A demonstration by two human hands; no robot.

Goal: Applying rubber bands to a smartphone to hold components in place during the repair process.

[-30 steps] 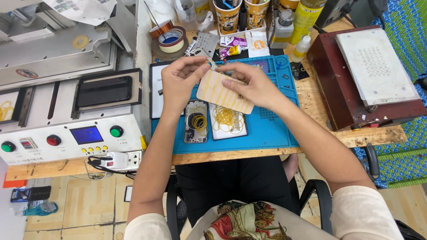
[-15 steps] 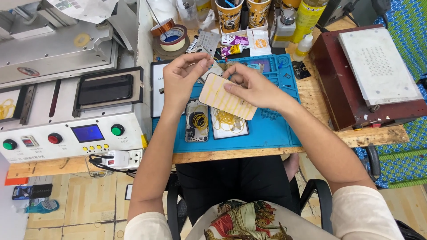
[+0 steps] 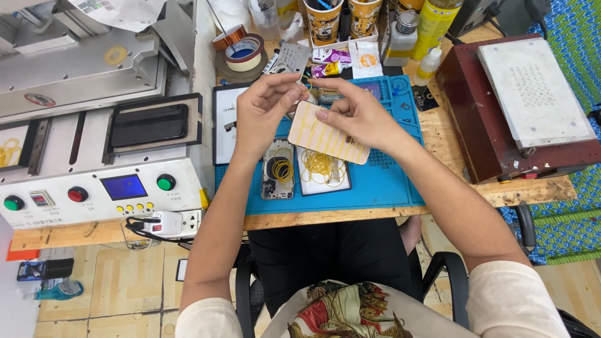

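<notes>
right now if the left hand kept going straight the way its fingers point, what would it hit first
The left hand points up and right, so its fingers would likely first meet the small grey perforated plate lying past the blue mat, though depth is unclear.

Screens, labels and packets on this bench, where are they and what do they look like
Screen: small blue rectangle on the white machine front, left.
Packet: white sachet with an orange circle, back of the blue mat.
Packet: purple and white, beside it.
Bottle: yellow label, back right.
</notes>
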